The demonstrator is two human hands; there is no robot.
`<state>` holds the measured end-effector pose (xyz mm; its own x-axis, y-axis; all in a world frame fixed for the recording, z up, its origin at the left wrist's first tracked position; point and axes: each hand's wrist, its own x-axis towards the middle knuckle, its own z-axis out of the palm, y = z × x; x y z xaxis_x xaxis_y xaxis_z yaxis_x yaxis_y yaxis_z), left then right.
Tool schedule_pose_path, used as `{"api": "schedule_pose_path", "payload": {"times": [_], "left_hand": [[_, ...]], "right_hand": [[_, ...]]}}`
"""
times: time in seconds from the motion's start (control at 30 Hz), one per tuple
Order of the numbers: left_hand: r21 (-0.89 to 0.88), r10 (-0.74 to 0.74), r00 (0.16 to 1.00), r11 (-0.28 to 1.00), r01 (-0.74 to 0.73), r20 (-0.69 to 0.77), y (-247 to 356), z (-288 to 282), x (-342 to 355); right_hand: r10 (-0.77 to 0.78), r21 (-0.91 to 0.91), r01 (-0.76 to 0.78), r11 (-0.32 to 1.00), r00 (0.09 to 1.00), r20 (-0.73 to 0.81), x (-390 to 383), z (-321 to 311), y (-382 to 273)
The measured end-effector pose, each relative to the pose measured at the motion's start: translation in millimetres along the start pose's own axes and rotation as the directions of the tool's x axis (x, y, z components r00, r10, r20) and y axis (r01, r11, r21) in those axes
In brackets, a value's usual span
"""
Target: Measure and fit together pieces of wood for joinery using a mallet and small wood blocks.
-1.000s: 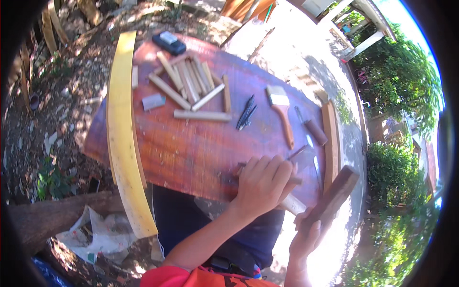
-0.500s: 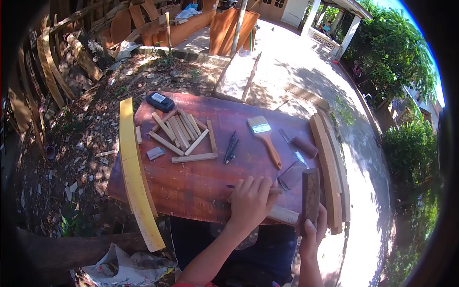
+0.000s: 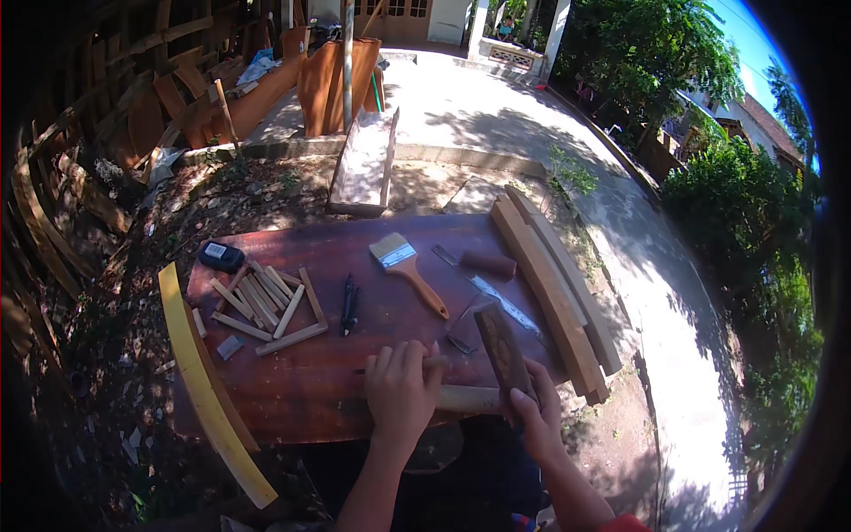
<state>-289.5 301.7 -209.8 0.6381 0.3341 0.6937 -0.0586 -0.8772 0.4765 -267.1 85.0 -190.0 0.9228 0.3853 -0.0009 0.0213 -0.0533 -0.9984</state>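
Near: left hand (image 3: 399, 395) wrapped around slim tool (image 3: 435, 362) above pale wood piece (image 3: 468, 399) by near edge of table (image 3: 310, 381); right hand (image 3: 539, 412) gripping dark wooden block (image 3: 502, 350), now tilted left. Grips unchanged; work apparently uninterrupted. Beyond: paintbrush (image 3: 415, 276). Far: paved yard (image 3: 443, 97).

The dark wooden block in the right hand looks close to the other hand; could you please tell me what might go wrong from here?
The dark wooden block, held up in the right hand, is near the left hand, so a slip could knock it. The pale wooden piece lies by the near edge of the table and might get pushed off. The slim tool in the left hand could perhaps slip too.
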Motion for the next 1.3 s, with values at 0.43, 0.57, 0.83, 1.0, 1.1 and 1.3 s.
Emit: {"api": "schedule_pose_path", "payload": {"times": [0.43, 0.57, 0.83, 1.0, 1.1, 1.3], "left_hand": [[-0.087, 0.017, 0.997, 0.996, -0.023, -0.072, 2.2, -4.4, -9.3], [-0.028, -0.030, 0.996, 0.999, 0.028, -0.083, -4.6, -6.1, -6.7], [-0.152, 0.001, 0.987, 0.988, -0.026, -0.162, 11.4, -11.0, -17.1], [-0.235, -0.015, 0.977, 0.971, -0.037, -0.213, 16.9, -13.7, -32.5], [-0.239, -0.050, 0.982, 0.971, 0.004, -0.185, 23.4, -13.0, -37.2], [-0.287, -0.155, 0.975, 0.952, 0.106, -0.157, 51.2, -20.2, -42.4]], "right_hand": [[-0.146, 0.017, 0.145, 0.989, 0.978, 0.146, -10.2, 50.6, -1.2], [-0.084, 0.081, 0.073, 0.994, 0.987, 0.138, 0.0, 57.7, 9.1], [-0.104, 0.061, 0.106, 0.992, 0.994, -0.045, 9.6, 60.6, 1.5], [-0.166, 0.068, 0.180, 0.981, 0.972, -0.167, 14.8, 70.9, 4.2], [-0.156, 0.057, 0.166, 0.984, 0.976, -0.154, 15.9, 61.6, 12.3], [-0.227, -0.453, 0.083, 0.888, 0.935, -0.274, 8.8, -6.4, 66.2]]}}
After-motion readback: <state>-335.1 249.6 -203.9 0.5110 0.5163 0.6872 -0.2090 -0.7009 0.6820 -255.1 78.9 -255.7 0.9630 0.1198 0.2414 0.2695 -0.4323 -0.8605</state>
